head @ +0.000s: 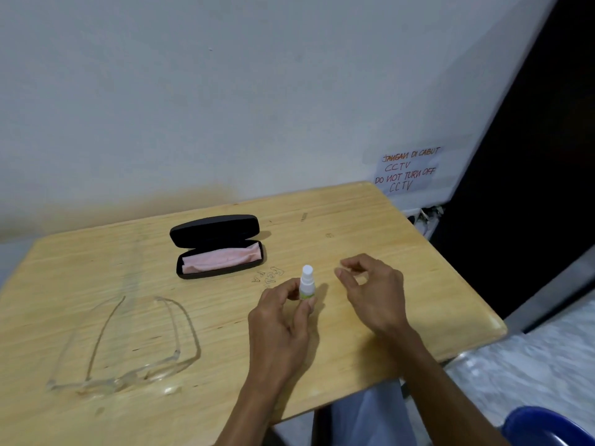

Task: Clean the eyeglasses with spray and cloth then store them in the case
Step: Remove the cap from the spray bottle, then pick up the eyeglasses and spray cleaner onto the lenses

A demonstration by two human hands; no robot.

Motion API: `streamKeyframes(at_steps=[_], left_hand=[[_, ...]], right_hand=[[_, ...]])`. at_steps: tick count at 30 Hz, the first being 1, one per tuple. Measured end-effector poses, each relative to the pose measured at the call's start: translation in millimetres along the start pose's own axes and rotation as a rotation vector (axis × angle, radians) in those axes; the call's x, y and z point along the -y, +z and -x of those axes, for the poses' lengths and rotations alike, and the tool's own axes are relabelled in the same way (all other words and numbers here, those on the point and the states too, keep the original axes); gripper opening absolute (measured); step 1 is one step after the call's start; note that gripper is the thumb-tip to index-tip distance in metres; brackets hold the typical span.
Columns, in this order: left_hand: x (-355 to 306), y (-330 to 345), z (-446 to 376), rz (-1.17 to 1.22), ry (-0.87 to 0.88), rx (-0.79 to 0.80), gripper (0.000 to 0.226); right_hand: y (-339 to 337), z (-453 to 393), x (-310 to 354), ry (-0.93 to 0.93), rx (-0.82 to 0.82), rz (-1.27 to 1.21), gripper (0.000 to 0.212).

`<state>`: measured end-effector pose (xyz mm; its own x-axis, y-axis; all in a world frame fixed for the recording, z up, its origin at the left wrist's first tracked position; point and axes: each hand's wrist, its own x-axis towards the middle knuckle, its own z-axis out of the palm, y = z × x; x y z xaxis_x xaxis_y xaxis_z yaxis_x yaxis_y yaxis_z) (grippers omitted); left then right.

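Observation:
A small white spray bottle (306, 283) with a green label stands upright in my left hand (280, 320), pinched between thumb and fingers above the wooden table (370, 226). My right hand (370, 289) hovers just right of the bottle, fingers curled and apart, holding nothing that I can see. Clear-framed eyeglasses (128, 355) lie unfolded at the table's near left, lenses toward me. A black case (217, 246) lies open at the back centre with a pink cloth (220, 259) folded inside it.
A grey wall runs right behind the table. A handwritten paper note (407, 170) is taped to the wall at the right. A dark opening (531, 156) lies beyond the table's right edge. A blue object (547, 426) shows at the bottom right.

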<state>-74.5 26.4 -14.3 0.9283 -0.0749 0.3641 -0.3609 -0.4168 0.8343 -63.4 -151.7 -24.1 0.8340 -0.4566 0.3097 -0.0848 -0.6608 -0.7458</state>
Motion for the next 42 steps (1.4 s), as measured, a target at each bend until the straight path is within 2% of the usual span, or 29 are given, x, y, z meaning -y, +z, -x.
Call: streamKeyframes(at_steps=[5,10,14,17,20,23,30,33,37,42], left_hand=[[-2,-2,-3,0.0,-0.005,-0.002,0.027],[-1,-3,-4,0.016,-0.026,0.002,0.025],[-2,-5,-4,0.036,-0.061,0.006,0.024],[-10,-8,-4,0.042,-0.094,0.024,0.025],[-19,-11,-3,0.042,-0.092,0.037,0.028],[-23,-16,-2,0.035,-0.074,0.022,0.034],[-25,-36,1,0.011,-0.07,0.071,0.033],[-20,-60,4,-0.099,0.0,0.079,0.047],[-6,-123,13,-0.377,0.097,-0.009,0.037],[24,-205,20,-0.833,-0.069,0.103,0.025]], right_hand=[[5,-1,2,-0.07,0.003,0.112,0.012],[2,1,6,-0.057,0.02,0.098,0.014],[-10,10,21,-0.085,-0.05,-0.074,0.015],[-22,24,45,-0.194,-0.014,-0.223,0.026],[-22,36,60,-0.303,0.012,-0.291,0.035],[-16,42,64,-0.367,-0.004,-0.297,0.033],[-4,45,73,-0.292,0.049,-0.355,0.03],[1,46,79,-0.17,0.055,-0.51,0.029],[5,50,87,-0.012,0.129,-0.711,0.024],[12,60,105,0.117,0.223,-0.784,0.023]])
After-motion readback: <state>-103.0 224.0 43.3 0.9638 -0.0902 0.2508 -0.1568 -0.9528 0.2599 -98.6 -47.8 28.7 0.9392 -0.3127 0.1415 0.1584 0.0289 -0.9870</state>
